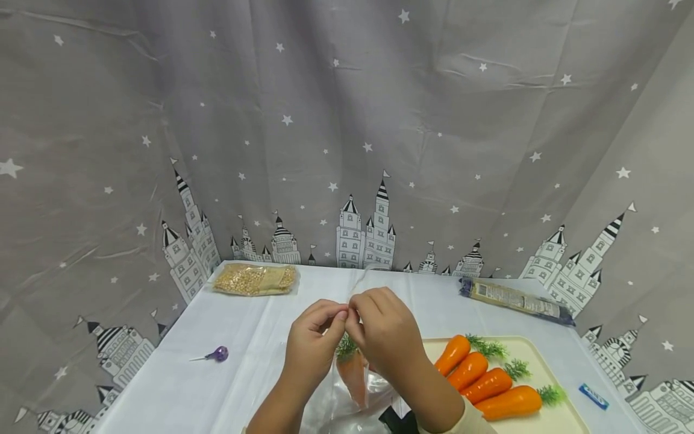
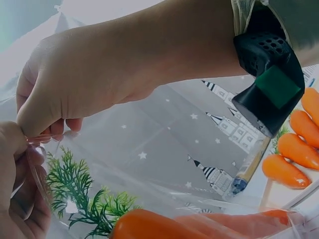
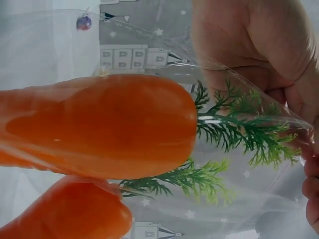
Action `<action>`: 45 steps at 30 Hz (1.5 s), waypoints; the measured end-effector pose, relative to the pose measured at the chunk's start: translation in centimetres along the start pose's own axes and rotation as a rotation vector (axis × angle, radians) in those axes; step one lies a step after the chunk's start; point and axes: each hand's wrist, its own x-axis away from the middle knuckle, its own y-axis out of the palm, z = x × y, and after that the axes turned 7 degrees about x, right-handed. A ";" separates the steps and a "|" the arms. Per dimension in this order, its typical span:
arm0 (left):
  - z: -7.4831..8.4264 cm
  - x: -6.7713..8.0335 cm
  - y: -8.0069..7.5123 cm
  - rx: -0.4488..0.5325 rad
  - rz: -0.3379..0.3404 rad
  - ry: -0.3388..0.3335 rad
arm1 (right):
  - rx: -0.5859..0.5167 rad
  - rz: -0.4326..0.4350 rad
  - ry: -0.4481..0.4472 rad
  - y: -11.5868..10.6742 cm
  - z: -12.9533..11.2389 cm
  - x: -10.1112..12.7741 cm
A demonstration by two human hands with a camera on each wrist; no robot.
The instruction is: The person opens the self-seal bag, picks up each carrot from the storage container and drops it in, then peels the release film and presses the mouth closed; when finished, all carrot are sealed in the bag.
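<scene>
Both hands raised together over the near middle of the white table, fingertips meeting: left hand and right hand each pinching the top edge of a clear plastic bag that hangs down between them. Inside the bag, two orange toy carrots with green plastic leaves, tops pointing up toward the pinched rim — seen close through the film from both wrist views. Just right of the hands, a cream tray bearing four more carrots laid side by side, leafy ends toward the far right. Beyond the tray, near the back edge, a long dark packet lying at a slant. At the back left, a flat bag of yellowish grains. Well left of the hands, a purple lollipop on its stick. At the right edge, a small blue wrapped piece. Behind everything, a grey curtain printed with stars and castles.
</scene>
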 end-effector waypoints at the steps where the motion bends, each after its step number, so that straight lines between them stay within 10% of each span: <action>1: 0.0 0.0 0.0 0.002 -0.005 0.001 | -0.005 -0.007 0.003 0.0 0.0 0.0; 45: 1.2 -0.2 0.4 -0.116 0.001 0.072 | -0.048 0.033 -0.034 -0.4 0.8 0.2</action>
